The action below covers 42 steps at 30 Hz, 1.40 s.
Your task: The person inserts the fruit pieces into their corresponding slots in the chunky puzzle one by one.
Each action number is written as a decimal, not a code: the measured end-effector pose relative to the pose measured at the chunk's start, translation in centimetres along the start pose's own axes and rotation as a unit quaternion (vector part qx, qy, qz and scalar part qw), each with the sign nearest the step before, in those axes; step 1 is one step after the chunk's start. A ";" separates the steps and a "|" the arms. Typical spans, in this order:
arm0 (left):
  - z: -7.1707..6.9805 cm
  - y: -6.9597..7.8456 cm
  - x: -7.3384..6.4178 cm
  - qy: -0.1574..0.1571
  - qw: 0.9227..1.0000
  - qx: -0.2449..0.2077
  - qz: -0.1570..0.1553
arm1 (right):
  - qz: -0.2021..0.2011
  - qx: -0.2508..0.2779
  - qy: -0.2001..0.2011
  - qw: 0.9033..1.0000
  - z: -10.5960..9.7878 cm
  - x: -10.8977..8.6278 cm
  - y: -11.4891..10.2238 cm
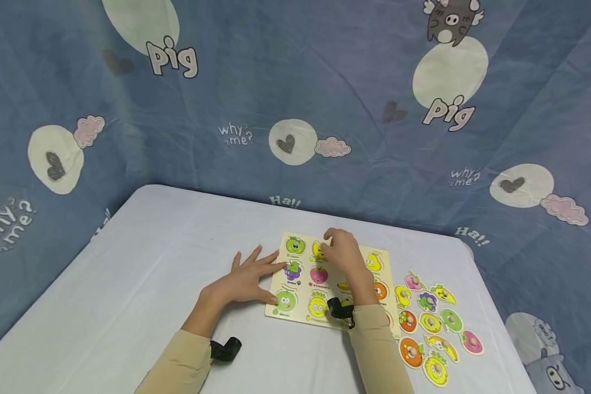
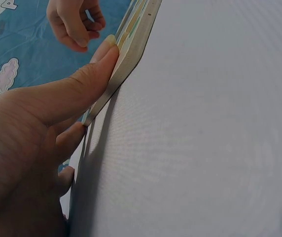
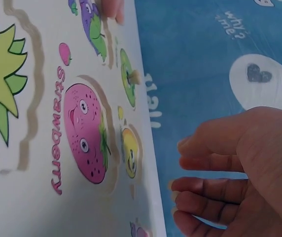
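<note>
The puzzle board lay flat; the left hand, fingers spread, pressed its left edge, best done lightly. The right hand hovered over the board's far half, fingers loosely bent, seemingly empty. Fruit pieces lay right of the board, best pinched by their knobs.

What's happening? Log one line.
left hand: touching fruit puzzle board | right hand: empty, over board | loose fruit pieces: beside board
</note>
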<state>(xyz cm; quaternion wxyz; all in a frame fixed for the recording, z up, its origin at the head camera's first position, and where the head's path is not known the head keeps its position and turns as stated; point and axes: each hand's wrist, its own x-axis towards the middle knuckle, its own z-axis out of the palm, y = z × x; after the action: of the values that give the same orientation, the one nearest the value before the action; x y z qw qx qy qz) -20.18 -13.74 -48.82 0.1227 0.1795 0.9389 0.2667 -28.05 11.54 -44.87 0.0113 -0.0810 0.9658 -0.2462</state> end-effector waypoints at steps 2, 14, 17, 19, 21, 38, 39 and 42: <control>-0.1 0.1 0.0 0.001 1.000 -0.001 -0.001 | 0.003 0.002 0.001 1.000 0.0 -0.1 0.1; 0.0 0.1 0.0 0.006 1.000 -0.004 0.002 | 0.013 0.015 0.005 1.000 -0.4 -0.5 1.4; -0.1 0.2 0.0 0.006 1.000 -0.004 0.000 | 0.016 0.021 0.004 1.000 -0.6 -0.6 1.7; -0.1 0.3 0.0 0.008 1.000 -0.006 0.000 | 0.018 0.024 0.006 1.000 -0.7 -0.6 1.9; 0.0 0.3 0.0 0.008 1.000 -0.006 0.000 | 0.019 0.027 0.009 0.999 -0.9 -0.7 2.1; -0.1 0.2 0.1 0.002 1.000 -0.010 0.001 | 0.036 0.032 0.026 0.999 -1.6 -1.1 4.1; -0.1 0.2 0.1 0.002 1.000 -0.010 0.000 | 0.039 0.034 0.026 0.998 -1.6 -1.2 4.2; 0.0 0.1 0.1 0.000 1.000 -0.010 -0.003 | 0.051 0.042 0.023 0.998 -1.8 -1.3 4.4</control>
<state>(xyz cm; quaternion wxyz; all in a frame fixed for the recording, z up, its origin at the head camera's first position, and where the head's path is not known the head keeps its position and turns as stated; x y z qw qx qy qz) -20.25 -13.61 -48.72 0.1249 0.1759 0.9368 0.2754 -27.51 16.45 -45.41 0.0052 -0.0254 0.9573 -0.2878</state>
